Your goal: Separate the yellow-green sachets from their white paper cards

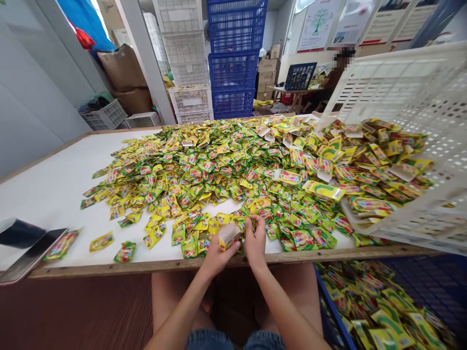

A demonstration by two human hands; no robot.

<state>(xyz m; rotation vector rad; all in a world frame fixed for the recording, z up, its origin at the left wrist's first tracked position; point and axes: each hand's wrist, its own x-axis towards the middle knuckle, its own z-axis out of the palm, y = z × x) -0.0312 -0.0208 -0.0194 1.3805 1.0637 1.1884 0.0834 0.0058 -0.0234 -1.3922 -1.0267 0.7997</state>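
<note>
A small yellow and red carton (229, 236) with a pale open end is in my left hand (216, 256), just above the table's front edge. Close to its right side is my right hand (256, 245), thumb and fingers drawn together. Whatever lies between those fingertips is too small and covered to make out. In front of both hands spreads a large heap of small green and yellow packets (204, 170). Flat yellow cartons (323, 190) lie on the heap's right part, some with open ends.
A white crate (408, 223) lies tipped at the right, cartons spilling from it. Below is a blue crate (333, 311) of filled cartons. A phone (32, 255) and dark object (20, 233) sit left. Blue crates (235, 70) are stacked behind; a person (330, 80) sits farther back.
</note>
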